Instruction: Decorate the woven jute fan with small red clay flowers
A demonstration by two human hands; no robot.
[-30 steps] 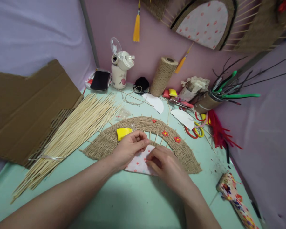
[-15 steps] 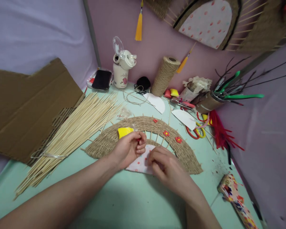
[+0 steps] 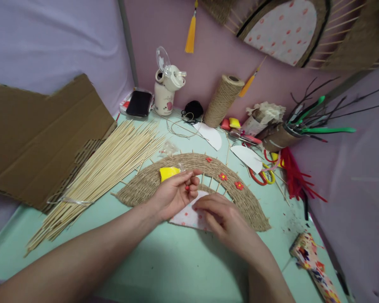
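Observation:
My left hand [image 3: 175, 195] is turned palm up, fingers curled around a small red lump [image 3: 187, 188] that looks like modelling clay. Just right of it, my right hand [image 3: 222, 216] hovers with bent fingers, its thumb apart from them and nothing visible between. Beneath both hands lies a woven twine fan [image 3: 139, 185] with thin sticks showing through. Red flowers with yellow centres [image 3: 239, 185] decorate its right side, and a smaller red flower [image 3: 209, 159] sits near the top. White spotted fabric [image 3: 188, 219] fills its inner half-circle, partly hidden by my hands. A yellow packet [image 3: 169, 173] rests on the weave.
A bundle of thin sticks [image 3: 107, 168] and cardboard [image 3: 44, 139] lie to the left. Behind stand a white bottle [image 3: 164, 97] and a twine spool [image 3: 222, 101]. Scissors [image 3: 259, 176], white paper pieces [image 3: 248, 158] and a colour-spattered glue gun [image 3: 312, 261] are on the right.
The view has shifted slightly, so everything appears a little further right. My left fingers have opened somewhat, baring the red lump, and my right fingers have straightened a bit.

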